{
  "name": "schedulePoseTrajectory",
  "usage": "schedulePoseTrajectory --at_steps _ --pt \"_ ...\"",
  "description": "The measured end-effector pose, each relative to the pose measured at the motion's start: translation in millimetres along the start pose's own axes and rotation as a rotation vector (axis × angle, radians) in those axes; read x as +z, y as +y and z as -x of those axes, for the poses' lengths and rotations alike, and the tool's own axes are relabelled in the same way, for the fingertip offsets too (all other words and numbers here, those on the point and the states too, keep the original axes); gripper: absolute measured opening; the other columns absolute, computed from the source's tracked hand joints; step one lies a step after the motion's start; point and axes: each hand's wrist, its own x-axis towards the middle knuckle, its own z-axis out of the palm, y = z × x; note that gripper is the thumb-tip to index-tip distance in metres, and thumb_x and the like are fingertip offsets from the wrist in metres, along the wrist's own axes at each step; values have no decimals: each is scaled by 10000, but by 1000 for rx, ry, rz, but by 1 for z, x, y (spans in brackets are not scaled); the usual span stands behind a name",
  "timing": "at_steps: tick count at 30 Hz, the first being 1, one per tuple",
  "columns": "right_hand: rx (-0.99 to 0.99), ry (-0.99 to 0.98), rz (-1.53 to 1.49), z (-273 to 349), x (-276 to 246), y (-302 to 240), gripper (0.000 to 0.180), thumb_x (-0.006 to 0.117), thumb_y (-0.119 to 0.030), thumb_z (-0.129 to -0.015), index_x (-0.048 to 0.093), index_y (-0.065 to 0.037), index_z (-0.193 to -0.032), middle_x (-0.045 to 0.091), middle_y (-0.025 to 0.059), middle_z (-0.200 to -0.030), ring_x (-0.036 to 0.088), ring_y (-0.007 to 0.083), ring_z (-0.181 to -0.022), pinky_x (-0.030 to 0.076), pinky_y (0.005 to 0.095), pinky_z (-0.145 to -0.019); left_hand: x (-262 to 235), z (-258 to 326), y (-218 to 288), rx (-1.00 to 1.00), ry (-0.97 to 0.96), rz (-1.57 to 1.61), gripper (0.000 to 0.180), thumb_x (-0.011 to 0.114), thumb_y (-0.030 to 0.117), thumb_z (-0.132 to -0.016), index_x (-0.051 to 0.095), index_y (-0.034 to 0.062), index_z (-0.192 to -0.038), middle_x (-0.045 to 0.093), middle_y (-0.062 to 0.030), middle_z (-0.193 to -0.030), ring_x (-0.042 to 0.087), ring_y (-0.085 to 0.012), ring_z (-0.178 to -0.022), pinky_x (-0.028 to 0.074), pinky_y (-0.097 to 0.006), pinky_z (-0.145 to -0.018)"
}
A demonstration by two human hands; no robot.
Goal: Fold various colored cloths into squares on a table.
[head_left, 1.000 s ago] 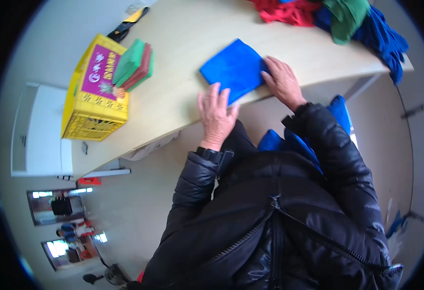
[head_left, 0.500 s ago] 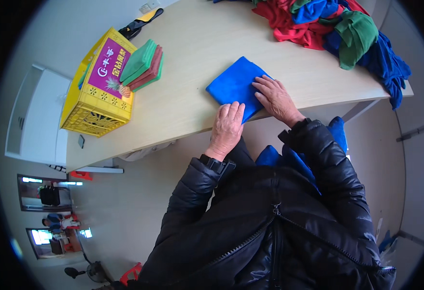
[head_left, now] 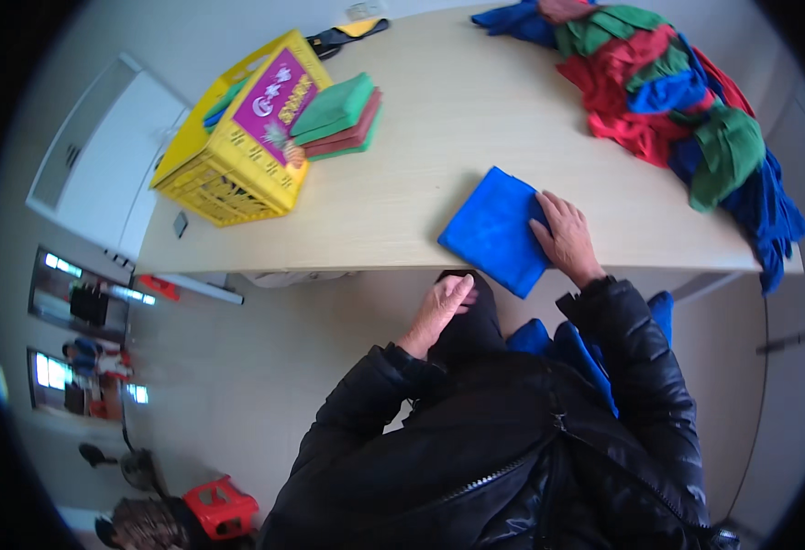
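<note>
A folded blue cloth lies on the near edge of the table, its front corner reaching past the edge. My right hand rests on the right side of this cloth, fingers stretched out and fairly flat. Off the cloth, below the table edge and above my leg, is my left hand; its fingers are loosely bent and blurred, with nothing visible in them. More blue cloth shows beside my lap, partly hidden by my right sleeve.
A yellow plastic crate stands at the table's left, with folded cloths inside. Against it leans a stack of folded green and brownish-red cloths. Loose red, green and blue cloths are heaped at the right. A red stool stands lower left.
My left hand has left the blue cloth and drawn back below the table edge. My right hand remains on the cloth, which now lies turned and nearer the edge. The view has shifted.
</note>
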Motion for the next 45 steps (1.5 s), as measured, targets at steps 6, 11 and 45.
schedulePoseTrajectory --at_steps 6,11,45 --pt "-90 -115 -73 9 17 -54 529 591 -293 -976 483 -37 -1426 505 194 -1446 464 374 -1342 343 473 -1138 6 7 -1 104 -32 860 566 697 323 -960 493 41 -1406 586 -104 -1367 550 -223 -1260 421 -435 -1096" --pt "-96 -132 -184 7 16 -50 480 617 -222 -944 528 -21 -1371 541 192 -1400 490 371 -1307 366 469 -1122 -21 21 11 119 180 915 546 719 258 -925 515 62 -1392 593 -97 -1356 553 -243 -1247 425 -442 -1087" --pt "76 -21 120 7 -4 -8 484 639 -155 -823 588 19 -1271 551 209 -1359 480 394 -1310 386 488 -1114 -379 -283 176 266 122 971 532 566 122 -970 406 -71 -1439 483 -208 -1486 476 -351 -1358 333 -495 -1189"
